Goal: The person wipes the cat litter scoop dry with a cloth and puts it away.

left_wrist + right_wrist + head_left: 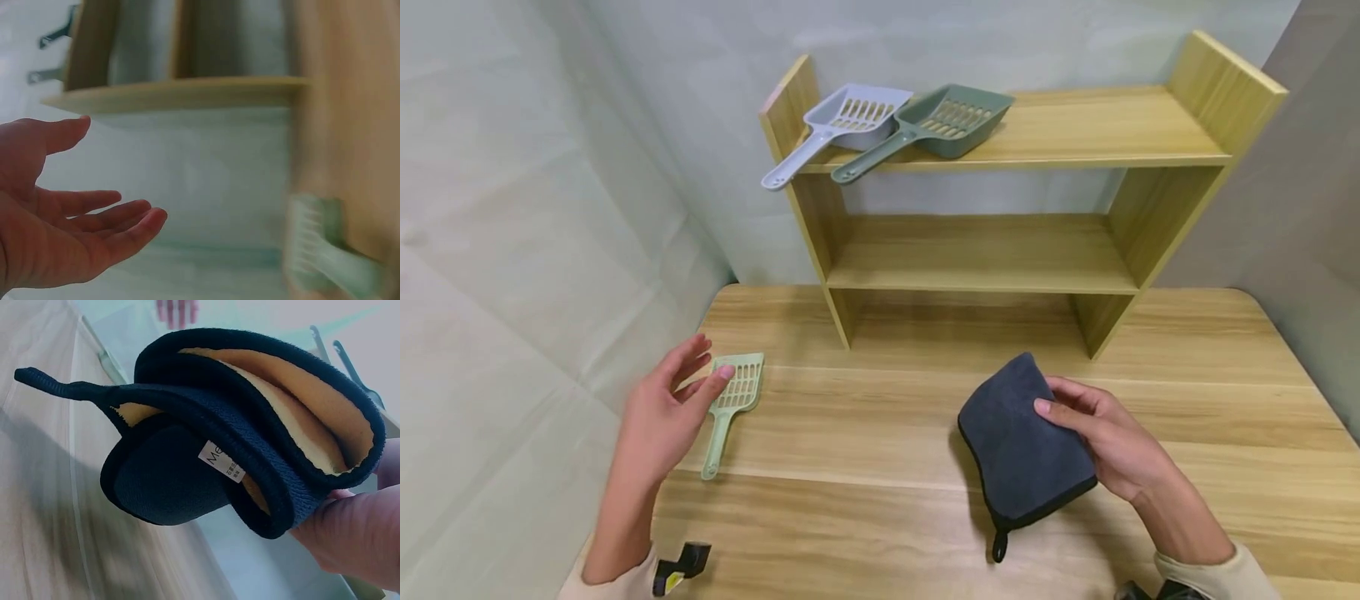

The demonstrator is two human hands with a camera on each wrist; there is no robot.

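My right hand pinches a folded dark blue cloth by its right side, over the table's right half. In the right wrist view the folds of the cloth show a yellow inner side, black edging, a small white label and a hanging loop. On the left, my left hand holds nothing, its fingers apart and relaxed. It overlaps the light green slotted scoop in the head view; that scoop lies on the table. The left wrist view shows the same palm bare, with the scoop blurred at lower right.
A wooden shelf unit stands at the back of the table. On its top board lie a pale lavender scoop and a dark green scoop, handles jutting over the front edge. Pale fabric hangs along the left.
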